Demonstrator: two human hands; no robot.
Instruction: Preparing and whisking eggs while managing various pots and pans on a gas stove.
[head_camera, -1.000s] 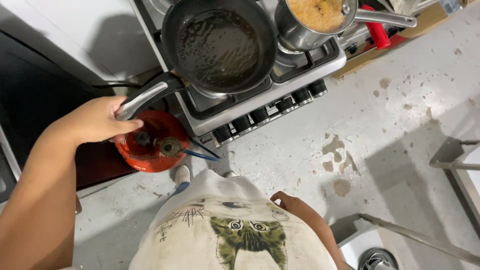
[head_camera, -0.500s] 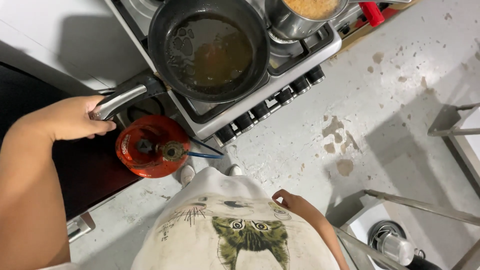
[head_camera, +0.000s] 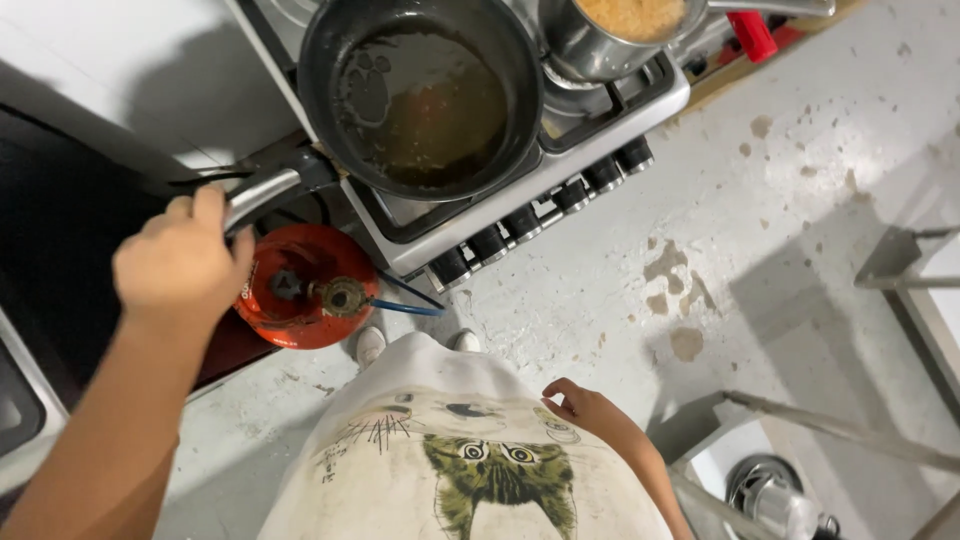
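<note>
A black frying pan (head_camera: 420, 95) with a pool of brownish oil sits on the front burner of a steel gas stove (head_camera: 610, 120). Its long handle (head_camera: 275, 185) sticks out to the lower left. My left hand (head_camera: 180, 265) is wrapped round the end of that handle, knuckles up, with the index finger lying along it. My right hand (head_camera: 590, 408) hangs at my waist against my white shirt with a cat print (head_camera: 470, 460). Its fingers are loosely curled and it holds nothing.
A steel pot (head_camera: 620, 30) of yellowish food stands on the burner to the right of the pan. A red gas cylinder (head_camera: 305, 285) with a blue hose (head_camera: 405, 308) stands on the stained floor below the handle. Metal frames (head_camera: 900, 270) stand at the right.
My left hand has turned on the handle, from a sideways grip to knuckles up, and my forearm has swung under it. The oil has shifted in the pan. My right hand has stayed put.
</note>
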